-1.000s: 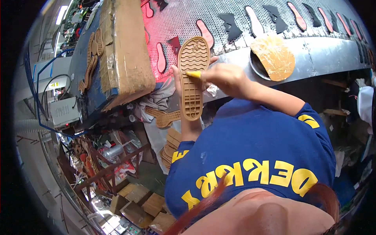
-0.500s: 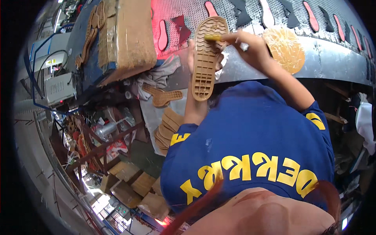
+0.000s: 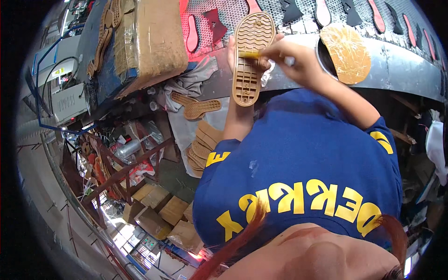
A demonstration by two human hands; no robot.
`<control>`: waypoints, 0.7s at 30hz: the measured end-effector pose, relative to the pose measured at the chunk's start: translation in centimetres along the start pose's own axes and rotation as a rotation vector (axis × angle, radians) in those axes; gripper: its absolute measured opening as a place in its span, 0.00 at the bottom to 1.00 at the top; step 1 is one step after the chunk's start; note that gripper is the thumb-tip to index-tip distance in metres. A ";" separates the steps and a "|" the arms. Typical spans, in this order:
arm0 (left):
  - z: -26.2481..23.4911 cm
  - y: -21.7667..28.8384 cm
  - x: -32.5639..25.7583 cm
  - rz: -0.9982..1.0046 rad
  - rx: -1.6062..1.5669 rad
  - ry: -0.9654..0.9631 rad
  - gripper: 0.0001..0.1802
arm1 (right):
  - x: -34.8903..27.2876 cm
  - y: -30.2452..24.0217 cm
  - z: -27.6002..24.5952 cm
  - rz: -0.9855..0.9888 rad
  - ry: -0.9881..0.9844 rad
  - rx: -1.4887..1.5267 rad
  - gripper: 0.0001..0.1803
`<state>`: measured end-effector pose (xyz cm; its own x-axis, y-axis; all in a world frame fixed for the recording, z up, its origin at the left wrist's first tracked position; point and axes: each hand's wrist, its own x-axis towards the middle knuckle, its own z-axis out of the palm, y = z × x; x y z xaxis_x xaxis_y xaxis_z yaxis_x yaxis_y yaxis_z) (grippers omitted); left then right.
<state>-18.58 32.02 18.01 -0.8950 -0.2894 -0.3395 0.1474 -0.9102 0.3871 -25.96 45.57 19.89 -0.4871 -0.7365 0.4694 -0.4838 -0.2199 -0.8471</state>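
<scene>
Shoe sole (image 3: 246, 67), tan, tread showing, clasped from behind in the left hand (image 3: 231, 53), right of the cardboard box (image 3: 161, 39). Over the tread, farther right of the box, right hand (image 3: 298, 60) with a blurred yellow piece (image 3: 249, 54) at the fingertips; cannot tell whether gripped or worn. Below and right of the box, overlapping tan soles (image 3: 200, 108) near gray cloth (image 3: 193, 86).

box (image 3: 162, 39) left of the sole (image 3: 246, 68)
</scene>
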 end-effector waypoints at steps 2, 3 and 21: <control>-4.0 0.5 1.4 -0.147 -0.191 -0.353 0.45 | -1.6 -2.5 1.4 -0.134 -0.106 0.029 0.16; -4.6 0.8 1.8 -0.224 -0.291 -0.529 0.46 | -2.1 -2.9 1.8 -0.131 -0.170 0.125 0.16; -13.4 6.2 10.9 0.157 -0.011 0.111 0.30 | -14.1 12.2 -8.5 0.837 0.950 0.966 0.15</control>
<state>-21.80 19.22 5.26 -0.8090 -0.4583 -0.3680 0.2866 -0.8542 0.4339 -31.18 58.73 5.10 -0.8023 -0.2850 -0.5245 0.5845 -0.5532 -0.5935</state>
